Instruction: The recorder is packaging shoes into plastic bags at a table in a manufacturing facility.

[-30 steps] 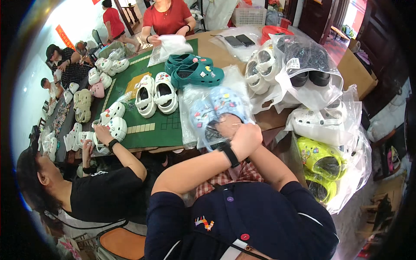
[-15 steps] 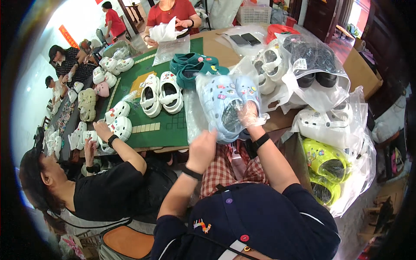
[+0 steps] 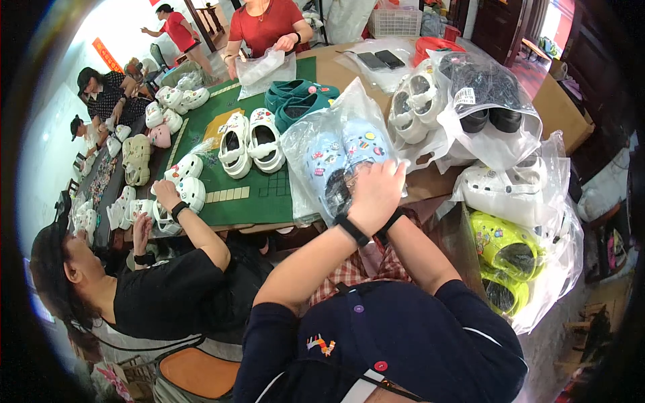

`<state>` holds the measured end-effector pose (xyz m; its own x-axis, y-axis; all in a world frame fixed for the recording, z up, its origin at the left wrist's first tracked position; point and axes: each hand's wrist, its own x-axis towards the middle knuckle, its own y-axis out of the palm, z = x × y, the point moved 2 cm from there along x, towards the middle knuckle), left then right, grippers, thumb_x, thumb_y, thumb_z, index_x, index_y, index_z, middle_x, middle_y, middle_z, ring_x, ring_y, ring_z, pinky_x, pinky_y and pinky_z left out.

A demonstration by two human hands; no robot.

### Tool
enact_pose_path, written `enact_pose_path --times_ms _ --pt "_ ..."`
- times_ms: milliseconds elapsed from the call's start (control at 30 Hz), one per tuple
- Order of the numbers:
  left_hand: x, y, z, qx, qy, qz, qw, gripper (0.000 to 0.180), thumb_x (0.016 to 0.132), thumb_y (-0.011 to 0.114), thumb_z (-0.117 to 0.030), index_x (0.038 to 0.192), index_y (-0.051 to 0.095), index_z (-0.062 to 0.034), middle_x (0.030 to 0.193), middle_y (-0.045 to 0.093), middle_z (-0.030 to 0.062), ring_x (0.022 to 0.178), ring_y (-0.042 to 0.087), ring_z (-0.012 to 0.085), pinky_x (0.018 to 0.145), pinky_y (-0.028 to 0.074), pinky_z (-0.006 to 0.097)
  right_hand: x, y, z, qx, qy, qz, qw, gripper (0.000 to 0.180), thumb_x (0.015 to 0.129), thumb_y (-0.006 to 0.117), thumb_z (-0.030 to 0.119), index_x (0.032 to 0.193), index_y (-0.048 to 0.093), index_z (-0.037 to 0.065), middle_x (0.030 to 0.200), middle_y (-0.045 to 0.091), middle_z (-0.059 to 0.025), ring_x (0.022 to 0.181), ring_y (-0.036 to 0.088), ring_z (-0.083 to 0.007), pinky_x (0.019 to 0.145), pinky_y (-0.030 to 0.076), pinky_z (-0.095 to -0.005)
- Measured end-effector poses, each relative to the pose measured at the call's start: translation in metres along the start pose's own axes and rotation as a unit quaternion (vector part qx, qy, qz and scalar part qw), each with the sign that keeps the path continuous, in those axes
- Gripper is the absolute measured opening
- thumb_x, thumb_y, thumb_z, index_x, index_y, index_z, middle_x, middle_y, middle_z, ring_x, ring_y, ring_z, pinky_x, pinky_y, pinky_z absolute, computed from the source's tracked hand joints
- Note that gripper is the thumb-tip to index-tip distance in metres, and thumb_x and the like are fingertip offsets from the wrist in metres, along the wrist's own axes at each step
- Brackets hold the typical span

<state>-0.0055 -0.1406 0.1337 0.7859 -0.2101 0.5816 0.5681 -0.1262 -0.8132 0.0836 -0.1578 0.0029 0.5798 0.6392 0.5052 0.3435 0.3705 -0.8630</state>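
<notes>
A pair of light blue clogs (image 3: 324, 158) with colourful charms lies in a clear plastic bag (image 3: 357, 101) on the table in front of me. My left hand (image 3: 377, 193) is crossed over to the right, its fingers bent down on the bag at the heel end of the clogs. Most of my right hand is hidden beneath the left; only its banded wrist shows. White clogs (image 3: 234, 144) and dark green clogs (image 3: 295, 104) stand just beyond the bag, to the left.
Bagged white clogs (image 3: 413, 107), bagged black shoes (image 3: 494, 97) and bagged lime clogs (image 3: 507, 252) crowd the right side. Two phones (image 3: 381, 60) lie at the back. A co-worker in black (image 3: 175, 295) sits close on my left; another in red (image 3: 265, 30) stands across the green mat (image 3: 252, 195).
My left hand has moved right and up, over my right hand. The bagged clogs are lower and flatter on the table, and the bag's far end stands up. The co-worker opposite has lowered a plastic bag.
</notes>
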Motion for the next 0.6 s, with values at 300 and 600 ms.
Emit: enact_pose_path --times_ms 300,600 --pt "0.036 0.056 -0.019 -0.01 0.087 0.097 0.991 0.014 0.063 0.062 -0.019 0.054 0.064 -0.0089 0.059 0.058 0.0137 0.055 0.06 0.0275 0.051 0.045 0.04 0.018 -0.022 0.017 0.092 0.09 -0.003 0.992 0.025 0.083 0.051 0.025 0.073 0.066 0.008 0.07 0.064 -0.0133 0.062 0.063 -0.0306 0.058 0.049 -0.046" --pt "-0.015 -0.018 -0.017 -0.05 0.09 0.028 0.994 0.021 0.08 0.054 -0.018 0.099 0.059 -0.0137 0.08 0.058 0.0059 0.078 0.059 0.0229 0.08 0.045 0.043 0.018 -0.018 -0.006 0.184 -0.005 0.053 0.982 0.019 0.083 0.054 0.016 0.087 0.068 0.003 0.084 0.068 -0.0123 0.07 0.066 -0.0261 0.067 0.053 -0.0364"
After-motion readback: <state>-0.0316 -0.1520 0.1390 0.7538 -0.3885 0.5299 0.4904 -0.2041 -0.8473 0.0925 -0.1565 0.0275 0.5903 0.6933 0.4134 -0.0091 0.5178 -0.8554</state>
